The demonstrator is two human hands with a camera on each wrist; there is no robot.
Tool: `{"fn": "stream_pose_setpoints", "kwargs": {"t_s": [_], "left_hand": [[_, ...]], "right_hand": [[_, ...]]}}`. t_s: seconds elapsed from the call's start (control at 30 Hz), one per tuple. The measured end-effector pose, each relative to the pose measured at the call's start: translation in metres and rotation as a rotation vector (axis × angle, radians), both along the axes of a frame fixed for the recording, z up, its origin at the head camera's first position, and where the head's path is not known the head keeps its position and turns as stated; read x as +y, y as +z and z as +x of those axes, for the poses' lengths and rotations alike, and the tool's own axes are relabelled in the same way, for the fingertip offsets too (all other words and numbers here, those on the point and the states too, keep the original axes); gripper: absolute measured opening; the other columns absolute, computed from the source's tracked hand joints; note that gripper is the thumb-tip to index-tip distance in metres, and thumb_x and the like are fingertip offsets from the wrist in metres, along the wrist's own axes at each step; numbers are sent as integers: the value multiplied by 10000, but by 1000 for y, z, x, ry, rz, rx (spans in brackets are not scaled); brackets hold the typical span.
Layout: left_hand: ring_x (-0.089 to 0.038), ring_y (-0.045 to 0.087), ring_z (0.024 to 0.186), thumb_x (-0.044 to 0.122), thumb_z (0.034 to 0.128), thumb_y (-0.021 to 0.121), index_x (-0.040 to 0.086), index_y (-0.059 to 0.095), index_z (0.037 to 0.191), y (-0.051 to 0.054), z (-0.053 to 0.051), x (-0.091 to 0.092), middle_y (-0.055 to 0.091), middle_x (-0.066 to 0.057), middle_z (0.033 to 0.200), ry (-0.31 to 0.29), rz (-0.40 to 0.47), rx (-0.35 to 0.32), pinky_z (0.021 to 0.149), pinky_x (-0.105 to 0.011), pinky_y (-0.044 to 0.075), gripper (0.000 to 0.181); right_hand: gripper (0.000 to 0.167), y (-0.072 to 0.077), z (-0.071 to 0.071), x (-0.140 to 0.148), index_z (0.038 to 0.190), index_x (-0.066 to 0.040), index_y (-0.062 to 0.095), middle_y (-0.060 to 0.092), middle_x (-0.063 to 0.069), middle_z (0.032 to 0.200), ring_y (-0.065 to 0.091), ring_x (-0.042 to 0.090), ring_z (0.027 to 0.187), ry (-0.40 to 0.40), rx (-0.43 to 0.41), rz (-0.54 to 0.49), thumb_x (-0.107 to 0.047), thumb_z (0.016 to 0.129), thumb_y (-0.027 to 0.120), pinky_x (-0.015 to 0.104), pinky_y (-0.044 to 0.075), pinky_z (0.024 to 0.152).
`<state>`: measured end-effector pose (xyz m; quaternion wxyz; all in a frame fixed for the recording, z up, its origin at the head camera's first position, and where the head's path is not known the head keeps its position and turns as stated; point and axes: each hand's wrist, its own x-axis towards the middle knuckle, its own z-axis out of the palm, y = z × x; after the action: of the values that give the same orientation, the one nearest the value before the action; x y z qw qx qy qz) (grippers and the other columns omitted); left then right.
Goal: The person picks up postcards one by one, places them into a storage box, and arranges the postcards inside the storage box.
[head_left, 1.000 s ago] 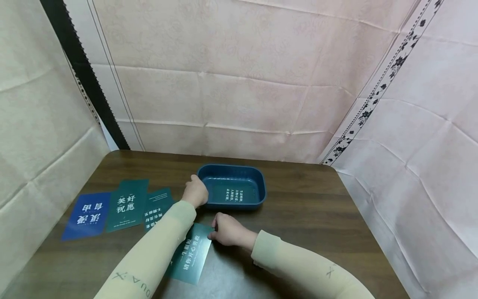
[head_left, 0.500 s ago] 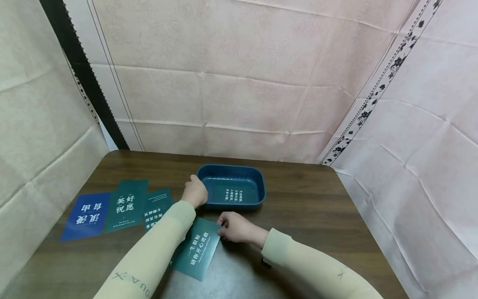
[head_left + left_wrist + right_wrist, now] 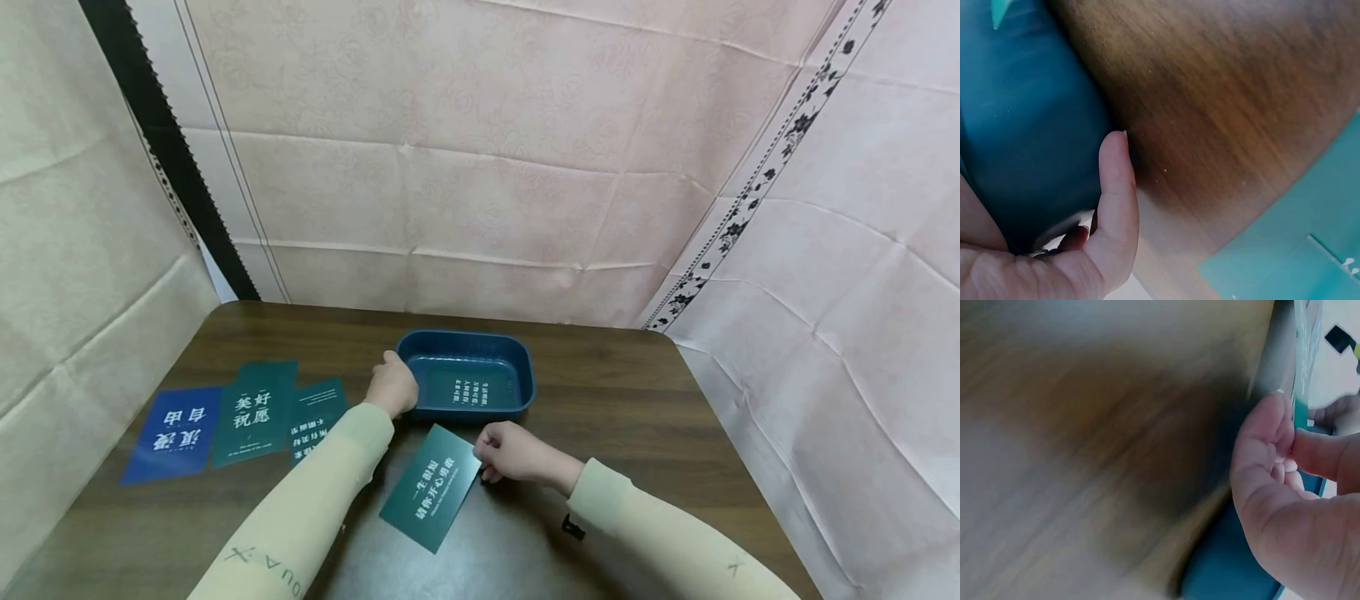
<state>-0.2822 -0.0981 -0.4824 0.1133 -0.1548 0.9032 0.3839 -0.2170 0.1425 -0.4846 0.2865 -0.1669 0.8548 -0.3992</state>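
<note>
- Grips the left end of the blue tray (image 3: 465, 348) with the left hand (image 3: 393, 386), curled round the rim.
- Pinches the green card (image 3: 432, 492) at its right corner with the right hand (image 3: 513, 452), closed down to the sheet's own thickness.
- Holds that card just on the near side of the tray, between the two sleeves (image 3: 292, 508); impossible to tell whether its low edge meets the tabletop (image 3: 615, 417).
- Best, probably, to keep the pinch light and close to the corner, sparing the sheet a crease.
- Watch the raised rim, likely to catch or bend a corner.
- Steady the tray with modest pressure, enough to prevent sliding without tipping.
- Smooth, plastic-looking tray: oblong, rounded corners, soft sheen, with a printed card (image 3: 471, 392) lying inside.
- Thin, rectangular sheets, white characters on flat colour; side by side at left, a blue card (image 3: 174, 433), a second green card (image 3: 255, 412) and a part-hidden teal card (image 3: 315, 412).
- Brown wood grain underneath, glossy towards the front; creased, pale cloth (image 3: 480, 200) behind.
</note>
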Motion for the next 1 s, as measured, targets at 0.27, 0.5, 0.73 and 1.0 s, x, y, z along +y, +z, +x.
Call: {"fn": "stream_pose_setpoints", "kwargs": {"t_s": [0.27, 0.5, 0.73, 1.0], "left_hand": [[-370, 592, 816, 14, 975, 546, -48, 109, 1459, 3, 2, -1, 360, -359, 1302, -2, 8, -12, 490, -350, 545, 655], [-372, 592, 803, -6, 969, 541, -55, 98, 1462, 5, 3, -2, 351, -369, 1309, -11, 9, -18, 510, -368, 562, 665], [-376, 589, 804, -1, 970, 540, -58, 100, 1460, 4, 2, -3, 359, -365, 1292, -11, -1, -17, 516, -378, 567, 660], [-365, 598, 769, 8, 976, 543, -53, 92, 1468, 3, 1, -2, 351, -376, 1329, -21, 6, -13, 488, -358, 546, 670]], "right_hand": [[127, 19, -11, 36, 972, -68, 628, 638, 91, 905, 655, 208, 760, -11, 11, -4, -112, 1048, 537, 395, 596, 735], [128, 40, -20, 61, 965, -68, 633, 627, 101, 877, 636, 230, 768, 32, 2, 41, -114, 1045, 545, 370, 577, 728], [121, 50, -20, 70, 954, -57, 626, 625, 109, 866, 628, 238, 761, 47, -42, 66, -80, 1039, 542, 402, 577, 722], [137, 66, -34, 79, 988, -26, 599, 594, 123, 886, 622, 247, 787, 20, -83, -30, -120, 1055, 525, 445, 574, 757]]}}
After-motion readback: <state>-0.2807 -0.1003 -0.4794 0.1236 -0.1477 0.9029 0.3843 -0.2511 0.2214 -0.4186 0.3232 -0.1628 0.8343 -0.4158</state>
